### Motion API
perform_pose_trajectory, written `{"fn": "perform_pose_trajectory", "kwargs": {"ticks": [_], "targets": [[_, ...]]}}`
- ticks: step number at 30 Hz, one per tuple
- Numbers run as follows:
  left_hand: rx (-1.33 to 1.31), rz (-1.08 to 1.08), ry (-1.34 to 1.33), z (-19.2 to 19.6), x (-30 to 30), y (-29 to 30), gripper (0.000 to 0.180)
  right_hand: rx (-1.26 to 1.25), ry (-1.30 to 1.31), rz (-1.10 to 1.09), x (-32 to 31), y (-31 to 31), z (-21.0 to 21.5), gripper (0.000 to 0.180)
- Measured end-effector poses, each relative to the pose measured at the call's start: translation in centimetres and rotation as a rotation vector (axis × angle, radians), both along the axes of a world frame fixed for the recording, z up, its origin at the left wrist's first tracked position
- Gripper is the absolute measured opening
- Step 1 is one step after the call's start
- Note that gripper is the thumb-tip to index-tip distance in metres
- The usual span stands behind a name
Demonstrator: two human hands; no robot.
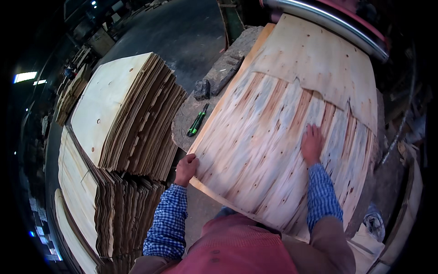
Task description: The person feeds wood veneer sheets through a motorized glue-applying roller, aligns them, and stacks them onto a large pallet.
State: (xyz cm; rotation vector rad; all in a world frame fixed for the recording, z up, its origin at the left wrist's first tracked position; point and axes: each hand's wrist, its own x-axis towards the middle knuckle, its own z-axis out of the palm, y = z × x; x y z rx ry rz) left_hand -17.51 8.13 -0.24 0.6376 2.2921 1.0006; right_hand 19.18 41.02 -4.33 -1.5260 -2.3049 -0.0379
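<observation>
A wide wood veneer sheet [255, 150], streaked brown and grey with small knots, lies in front of me. Across its far end lies a paler veneer sheet [315, 55] with a ragged near edge, reaching up to a metal roller. My left hand [186, 170] is closed on the near left corner of the streaked sheet, fingers curled over its edge. Flat on the same sheet, right of its middle, rests my right hand [312, 145] with its fingers stretched out. Left of the sheets lies a green and black utility knife [198, 120].
Tall stacks of veneer sheets [114, 100] stand on my left. The worn slab [187, 112] beside the sheets carries a small dark block [201, 89] and a dark bar [229, 75]. A shiny roller [333, 23] spans the far end. Clear plastic wrap [374, 223] sits at the lower right.
</observation>
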Motion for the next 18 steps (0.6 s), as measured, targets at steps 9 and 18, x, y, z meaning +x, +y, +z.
{"fn": "perform_pose_trajectory", "kwargs": {"ticks": [9,18], "targets": [[-0.061,-0.144,0.010,-2.1,-5.0,-0.3,0.042,-0.244,0.045,0.071,3.4,-25.8,3.6,0.047],[0.316,-0.046,-0.483,5.2,-5.9,0.0,0.017,-0.185,0.102,-0.017,3.1,-32.3,3.1,0.047]]}}
